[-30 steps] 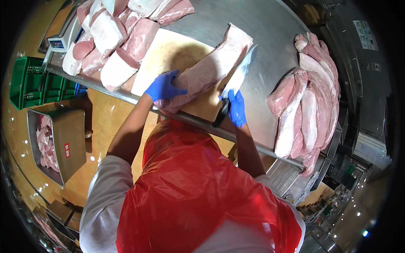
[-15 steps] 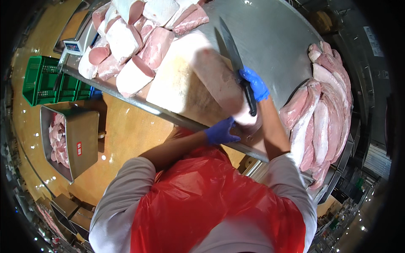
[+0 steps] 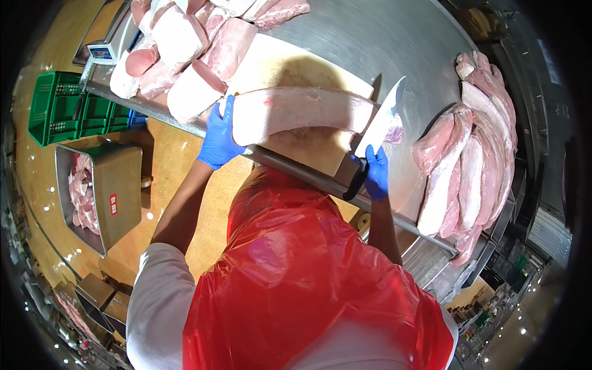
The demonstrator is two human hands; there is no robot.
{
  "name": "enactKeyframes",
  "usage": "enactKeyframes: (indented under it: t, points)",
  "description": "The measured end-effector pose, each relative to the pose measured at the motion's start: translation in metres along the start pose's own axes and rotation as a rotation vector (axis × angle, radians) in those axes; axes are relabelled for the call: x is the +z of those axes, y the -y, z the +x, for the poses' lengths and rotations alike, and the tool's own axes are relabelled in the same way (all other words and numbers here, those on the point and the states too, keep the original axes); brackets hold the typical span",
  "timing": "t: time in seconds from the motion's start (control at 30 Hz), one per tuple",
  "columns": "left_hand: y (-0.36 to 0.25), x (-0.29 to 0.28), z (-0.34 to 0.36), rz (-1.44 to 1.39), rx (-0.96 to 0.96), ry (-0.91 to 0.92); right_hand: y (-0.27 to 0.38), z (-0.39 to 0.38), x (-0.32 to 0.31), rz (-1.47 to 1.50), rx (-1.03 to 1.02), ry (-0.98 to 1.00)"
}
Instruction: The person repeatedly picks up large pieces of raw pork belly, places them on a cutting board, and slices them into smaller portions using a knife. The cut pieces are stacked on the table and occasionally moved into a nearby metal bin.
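A long, pale slab of pork loin lies crosswise on the white cutting board. My left hand, in a blue glove, grips the loin's left end, one finger along its edge and the rest partly hidden. In my right hand, also gloved in blue, is a knife held by its black handle. The blade points up and away, over the loin's right end. A small piece of that end shows to the right of the blade; I cannot tell whether it is severed.
Cut pork blocks are heaped at the table's far left, beside a scale. Whole long loins are piled on the right. Off the table's left edge stand green crates and a metal bin holding meat pieces.
The loin has turned from slanting to lying crosswise. My left hand has moved left and taken its left end. My right hand has come nearer, swinging the knife tip rightward.
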State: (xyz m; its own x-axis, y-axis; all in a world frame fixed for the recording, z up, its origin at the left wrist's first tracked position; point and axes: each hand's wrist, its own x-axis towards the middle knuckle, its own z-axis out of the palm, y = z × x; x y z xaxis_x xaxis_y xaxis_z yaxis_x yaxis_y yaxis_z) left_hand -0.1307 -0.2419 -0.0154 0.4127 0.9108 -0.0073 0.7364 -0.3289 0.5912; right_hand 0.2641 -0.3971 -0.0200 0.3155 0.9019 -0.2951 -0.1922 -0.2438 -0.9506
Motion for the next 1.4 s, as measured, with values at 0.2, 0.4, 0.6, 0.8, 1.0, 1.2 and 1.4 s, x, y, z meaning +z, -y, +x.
enactKeyframes:
  t: [0.2, 0.4, 0.6, 0.8, 1.0, 1.2, 1.4]
  points:
    - [0.017, -0.019, 0.032, -0.051, 0.175, 0.124, -0.012, 0.076, -0.016, 0.341, -0.049, -0.183]
    - [0.018, -0.070, 0.003, -0.411, -0.033, 0.174, 0.039, 0.040, 0.004, -0.311, -0.048, -0.333]
    - [0.046, -0.081, -0.004, -0.262, 0.110, 0.036, -0.013, -0.055, 0.115, -1.219, -0.188, -0.203]
    - [-0.002, -0.051, 0.038, -0.010, 0.330, 0.063, -0.053, -0.039, 0.184, -1.506, -0.470, -0.005]
    - [0.002, -0.036, 0.086, 0.292, 0.293, 0.411, -0.019, -0.010, 0.216, -1.211, 0.032, -0.014]
    - [0.004, -0.038, 0.095, 0.221, 0.252, 0.408, -0.009, -0.021, 0.216, -1.044, 0.119, -0.017]
    - [-0.033, 0.012, 0.067, 0.491, 0.208, 0.175, -0.021, -0.055, 0.199, -1.141, 0.056, 0.033]
